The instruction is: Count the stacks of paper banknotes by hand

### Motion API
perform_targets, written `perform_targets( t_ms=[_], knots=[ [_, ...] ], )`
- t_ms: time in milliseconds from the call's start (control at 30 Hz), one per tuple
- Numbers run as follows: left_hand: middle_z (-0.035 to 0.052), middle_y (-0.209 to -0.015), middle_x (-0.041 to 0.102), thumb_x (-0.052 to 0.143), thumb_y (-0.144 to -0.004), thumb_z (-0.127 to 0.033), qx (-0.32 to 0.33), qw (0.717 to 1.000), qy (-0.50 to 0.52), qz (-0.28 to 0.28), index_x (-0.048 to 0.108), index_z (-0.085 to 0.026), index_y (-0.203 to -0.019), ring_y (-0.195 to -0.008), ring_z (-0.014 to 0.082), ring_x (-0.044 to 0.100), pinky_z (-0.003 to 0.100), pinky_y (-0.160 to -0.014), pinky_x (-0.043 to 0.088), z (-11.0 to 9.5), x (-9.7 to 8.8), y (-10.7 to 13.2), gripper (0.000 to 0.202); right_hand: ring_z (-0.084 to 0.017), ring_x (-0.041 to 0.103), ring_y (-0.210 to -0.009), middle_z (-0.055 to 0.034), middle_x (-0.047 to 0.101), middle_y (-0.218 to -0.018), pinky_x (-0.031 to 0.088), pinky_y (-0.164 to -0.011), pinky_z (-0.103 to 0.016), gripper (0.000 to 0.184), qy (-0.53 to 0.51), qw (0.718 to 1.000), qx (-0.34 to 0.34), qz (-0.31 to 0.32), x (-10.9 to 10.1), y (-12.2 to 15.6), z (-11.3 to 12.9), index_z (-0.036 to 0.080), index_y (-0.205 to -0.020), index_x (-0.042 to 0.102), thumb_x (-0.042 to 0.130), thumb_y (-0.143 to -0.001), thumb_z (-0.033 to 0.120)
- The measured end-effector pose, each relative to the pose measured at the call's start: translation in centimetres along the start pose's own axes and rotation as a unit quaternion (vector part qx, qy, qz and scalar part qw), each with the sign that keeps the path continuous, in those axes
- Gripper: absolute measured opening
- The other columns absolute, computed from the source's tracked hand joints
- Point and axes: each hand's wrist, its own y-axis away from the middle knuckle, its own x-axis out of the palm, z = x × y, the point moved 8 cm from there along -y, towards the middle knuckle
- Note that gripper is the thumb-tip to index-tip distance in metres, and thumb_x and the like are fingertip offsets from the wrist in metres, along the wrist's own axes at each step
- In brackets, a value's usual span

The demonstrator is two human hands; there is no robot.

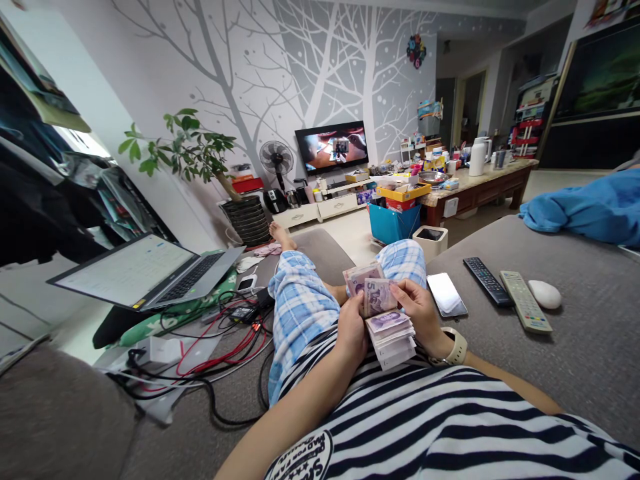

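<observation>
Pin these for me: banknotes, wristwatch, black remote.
Banknotes point(383, 299): head view, on the face of the note marked 5.
Wristwatch point(459, 347): head view, on the pale band.
Black remote point(487, 282): head view, on the middle of its button side.

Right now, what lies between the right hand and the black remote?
In the head view, a phone lies on the sofa between the right hand and the black remote.
</observation>
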Motion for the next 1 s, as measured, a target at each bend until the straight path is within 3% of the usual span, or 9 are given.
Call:
perform_targets(
  t_ms=[300,700,1000],
  knots=[
    [0.0045,-0.076,0.073,0.07,-0.071,-0.039,0.034,0.996,-0.084,0.01,0.073,-0.013,-0.078,-0.074,0.0194,0.065,0.031,-0.076,0.05,-0.62,-0.07,0.08,0.028,-0.014,0.045,-0.062,0.0021,0.05,-0.067,0.038,-0.058,-0.026,0.028,-0.035,0.999,-0.007,0.033,0.43,-0.12,-0.47,0.02,-0.071,0.057,0.061,-0.087,0.043],
    [0.006,-0.078,0.075,0.074,-0.065,-0.039,0.017,0.999,-0.041,-0.009,0.072,-0.012,-0.085,-0.076,0.0221,0.067,0.034,-0.077,0.051,-0.89,0.25,0.54,0.033,-0.016,0.053,-0.067,-0.0008,0.061,-0.074,0.043,-0.061,-0.027,0.02,-0.063,0.997,-0.014,0.038,0.62,0.19,-0.15,0.019,-0.08,0.066,0.065,-0.086,0.038],
    [0.0062,-0.083,0.075,0.073,-0.065,-0.037,0.005,1.0,-0.02,0.003,0.072,-0.012,-0.088,-0.082,0.0237,0.069,0.034,-0.079,0.051,-0.24,0.09,0.19,0.034,-0.015,0.051,-0.065,0.0001,0.058,-0.07,0.041,-0.06,-0.027,0.02,-0.067,0.997,-0.026,0.034,0.53,0.22,-0.22,0.02,-0.077,0.064,0.064,-0.086,0.038]
  ],
)
